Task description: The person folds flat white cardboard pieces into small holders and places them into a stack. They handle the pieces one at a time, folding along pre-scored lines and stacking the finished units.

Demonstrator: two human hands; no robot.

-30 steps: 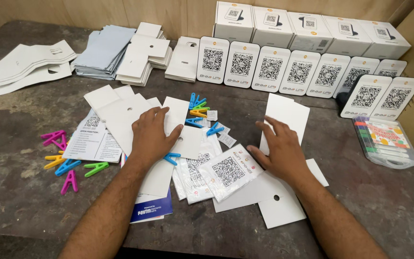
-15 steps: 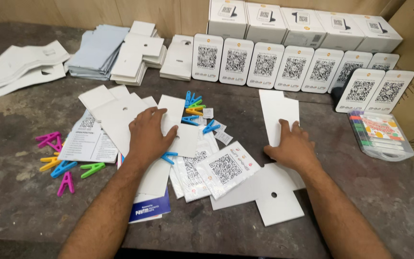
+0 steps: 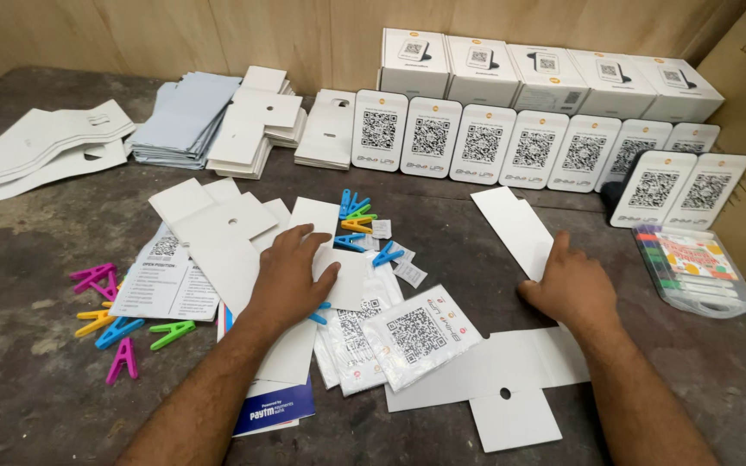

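Observation:
My left hand (image 3: 291,274) lies flat, fingers spread, on a heap of white card cut-outs (image 3: 233,233) and plastic-wrapped code cards (image 3: 416,332). My right hand (image 3: 573,285) rests palm down on a long white card cut-out (image 3: 518,229) whose lower part with a round hole (image 3: 511,388) lies near the front edge. Neither hand grips anything. Blue, green and orange plastic clips (image 3: 354,216) lie just beyond my left fingers.
Pink, yellow, blue and green clips (image 3: 114,319) lie at the left. A printed leaflet (image 3: 164,276) sits beside them. White code stands (image 3: 481,145) line up before white boxes (image 3: 546,73). Stacks of cards (image 3: 252,121) are at the back; a clear marker pack (image 3: 692,267) is at the right.
My right hand has slid to the right along the long white card. My left hand stays on the heap. The view has tilted, showing more of the back wall.

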